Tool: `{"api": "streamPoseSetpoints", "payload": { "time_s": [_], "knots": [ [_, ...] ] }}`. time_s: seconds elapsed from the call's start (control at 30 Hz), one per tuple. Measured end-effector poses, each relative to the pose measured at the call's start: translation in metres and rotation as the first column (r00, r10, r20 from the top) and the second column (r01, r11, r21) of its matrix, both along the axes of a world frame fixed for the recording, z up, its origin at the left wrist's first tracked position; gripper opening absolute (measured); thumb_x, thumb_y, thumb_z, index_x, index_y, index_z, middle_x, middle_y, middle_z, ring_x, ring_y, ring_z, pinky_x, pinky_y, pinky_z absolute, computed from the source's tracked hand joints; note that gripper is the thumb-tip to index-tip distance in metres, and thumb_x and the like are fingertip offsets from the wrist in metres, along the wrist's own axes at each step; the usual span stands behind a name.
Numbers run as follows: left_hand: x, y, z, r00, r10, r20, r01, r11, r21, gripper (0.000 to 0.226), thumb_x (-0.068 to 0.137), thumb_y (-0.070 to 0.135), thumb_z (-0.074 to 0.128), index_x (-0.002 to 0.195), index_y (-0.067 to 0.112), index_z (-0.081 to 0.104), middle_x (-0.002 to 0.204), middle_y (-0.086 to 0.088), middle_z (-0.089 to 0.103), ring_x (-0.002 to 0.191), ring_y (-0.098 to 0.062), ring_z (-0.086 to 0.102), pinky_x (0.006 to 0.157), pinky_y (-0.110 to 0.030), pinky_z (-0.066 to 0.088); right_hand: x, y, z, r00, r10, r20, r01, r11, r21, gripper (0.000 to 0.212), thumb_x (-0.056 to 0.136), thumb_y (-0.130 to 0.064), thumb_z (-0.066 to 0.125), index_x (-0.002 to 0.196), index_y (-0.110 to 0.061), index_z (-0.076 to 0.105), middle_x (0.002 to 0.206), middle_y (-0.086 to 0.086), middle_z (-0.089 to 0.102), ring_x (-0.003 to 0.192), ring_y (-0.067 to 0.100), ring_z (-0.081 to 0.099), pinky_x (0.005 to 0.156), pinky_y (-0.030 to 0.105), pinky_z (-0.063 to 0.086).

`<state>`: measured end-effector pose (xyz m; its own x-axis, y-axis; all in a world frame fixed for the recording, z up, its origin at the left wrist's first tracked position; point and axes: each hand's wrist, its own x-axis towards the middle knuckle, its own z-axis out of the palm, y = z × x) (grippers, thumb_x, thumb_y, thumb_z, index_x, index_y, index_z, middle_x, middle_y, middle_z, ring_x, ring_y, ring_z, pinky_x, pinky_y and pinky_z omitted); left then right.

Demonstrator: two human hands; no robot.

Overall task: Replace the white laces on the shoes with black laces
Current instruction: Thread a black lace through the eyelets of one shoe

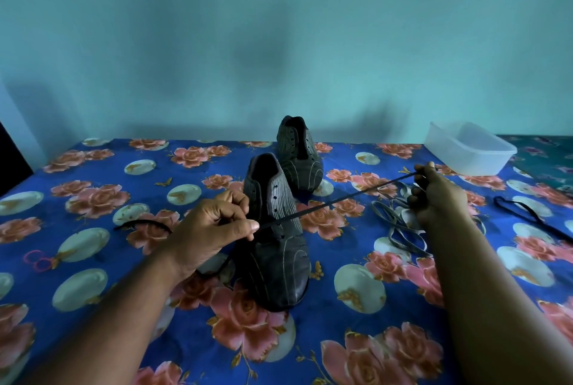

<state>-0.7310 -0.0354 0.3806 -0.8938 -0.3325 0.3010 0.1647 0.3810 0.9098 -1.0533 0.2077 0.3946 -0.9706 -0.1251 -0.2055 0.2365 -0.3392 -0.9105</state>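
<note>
A dark shoe stands in front of me, toe toward me, with no lace across its upper eyelets. A second dark shoe stands behind it. A black lace runs taut from the near shoe's lower eyelets up to the right. My left hand pinches this lace right at the shoe. My right hand grips the lace's far end, raised above the cloth. Its other end trails left behind my left hand. The removed white laces lie in a loose heap under my right hand.
Flowered blue cloth covers the table. A clear plastic tub stands at the back right. Another black lace lies on the cloth at the far right. A teal wall is close behind the table.
</note>
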Motion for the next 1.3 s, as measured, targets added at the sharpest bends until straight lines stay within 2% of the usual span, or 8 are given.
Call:
{"api": "streamPoseSetpoints", "payload": {
  "time_s": [0.27, 0.43, 0.63, 0.73, 0.8, 0.9, 1.07, 1.3],
  "knots": [
    [0.002, -0.001, 0.001, 1.0, -0.003, -0.013, 0.004, 0.998, 0.063, 0.041, 0.075, 0.048, 0.08, 0.068, 0.009, 0.07, 0.087, -0.007, 0.049, 0.092, -0.017, 0.05, 0.091, -0.024, 0.04, 0.034, -0.016, 0.021, 0.974, 0.17, -0.15, -0.184, 0.979, -0.084, 0.01, 0.097, -0.021, 0.067, 0.102, -0.012, 0.07, 0.074, -0.002, 0.062, 0.051, 0.01, 0.045, 0.044, 0.022, 0.032],
    [0.005, 0.0, 0.012, 0.998, 0.062, -0.011, -0.062, 0.997, -0.042, 0.056, 0.08, 0.069, 0.069, 0.077, 0.014, 0.075, 0.089, -0.01, 0.069, 0.099, -0.031, 0.065, 0.095, -0.034, 0.048, 0.091, -0.041, 0.035, 0.744, 0.573, -0.343, -0.583, 0.808, 0.086, 0.009, 0.094, -0.023, 0.066, 0.089, -0.016, 0.063, 0.077, -0.001, 0.069, 0.057, 0.011, 0.044, 0.046, 0.022, 0.031],
    [0.014, 0.005, 0.055, 0.958, 0.19, 0.217, -0.079, 0.897, -0.435, 0.049, 0.087, 0.057, 0.065, 0.063, 0.015, 0.074, 0.058, 0.005, 0.066, 0.062, 0.004, 0.061, 0.07, -0.014, 0.043, 0.142, -0.056, 0.035, 0.512, 0.727, -0.457, -0.778, 0.619, 0.112, 0.019, 0.082, -0.02, 0.072, 0.088, -0.011, 0.056, 0.079, 0.013, 0.072, 0.041, 0.016, 0.044, 0.042, 0.022, 0.039],
    [0.013, 0.009, 0.072, 0.949, 0.193, 0.249, -0.04, 0.858, -0.512, 0.055, 0.082, 0.073, 0.062, 0.071, 0.021, 0.074, 0.071, 0.001, 0.071, 0.073, -0.013, 0.069, 0.071, -0.034, 0.054, 0.153, -0.06, 0.032, 0.438, 0.742, -0.508, -0.818, 0.563, 0.118, 0.021, 0.082, -0.026, 0.075, 0.084, -0.015, 0.057, 0.082, 0.018, 0.073, 0.04, 0.02, 0.047, 0.042, 0.025, 0.031],
    [0.007, 0.019, 0.077, 0.975, 0.132, 0.177, -0.051, 0.916, -0.398, 0.043, 0.083, 0.067, 0.066, 0.092, 0.026, 0.077, 0.09, 0.003, 0.075, 0.089, -0.019, 0.071, 0.079, -0.04, 0.054, 0.156, -0.061, 0.031, 0.422, 0.725, -0.544, -0.813, 0.568, 0.126, 0.02, 0.085, -0.026, 0.073, 0.085, -0.015, 0.056, 0.082, 0.018, 0.073, 0.041, 0.021, 0.05, 0.04, 0.021, 0.03],
    [-0.009, 0.037, 0.075, 0.995, 0.055, 0.079, -0.026, 0.942, -0.336, 0.034, 0.086, 0.045, 0.071, 0.113, 0.026, 0.074, 0.103, 0.01, 0.075, 0.095, -0.01, 0.069, 0.079, -0.024, 0.053, 0.16, -0.063, 0.028, 0.416, 0.679, -0.605, -0.775, 0.613, 0.156, 0.021, 0.09, -0.021, 0.069, 0.09, -0.006, 0.054, 0.068, 0.009, 0.068, 0.04, 0.021, 0.049, 0.04, 0.023, 0.034],
    [-0.017, 0.042, 0.05, 0.98, 0.157, -0.123, -0.178, 0.967, -0.181, 0.024, 0.084, 0.032, 0.074, 0.098, 0.014, 0.078, 0.087, 0.005, 0.077, 0.08, -0.007, 0.071, 0.073, -0.022, 0.053, 0.164, -0.068, 0.024, 0.468, 0.652, -0.597, -0.718, 0.674, 0.173, 0.024, 0.09, -0.02, 0.066, 0.088, 0.001, 0.055, 0.056, 0.015, 0.043, 0.04, 0.015, 0.041, 0.041, 0.024, 0.041],
    [-0.002, 0.033, 0.046, 0.991, 0.095, -0.096, -0.112, 0.976, -0.188, 0.017, 0.092, 0.027, 0.07, 0.087, 0.012, 0.077, 0.077, 0.003, 0.073, 0.077, -0.01, 0.067, 0.072, -0.023, 0.052, 0.167, -0.071, 0.022, 0.461, 0.665, -0.587, -0.648, 0.704, 0.29, 0.021, 0.083, -0.023, 0.074, 0.087, -0.004, 0.065, 0.052, 0.0, 0.054, 0.042, 0.016, 0.045, 0.044, 0.027, 0.042]
  ]
}}
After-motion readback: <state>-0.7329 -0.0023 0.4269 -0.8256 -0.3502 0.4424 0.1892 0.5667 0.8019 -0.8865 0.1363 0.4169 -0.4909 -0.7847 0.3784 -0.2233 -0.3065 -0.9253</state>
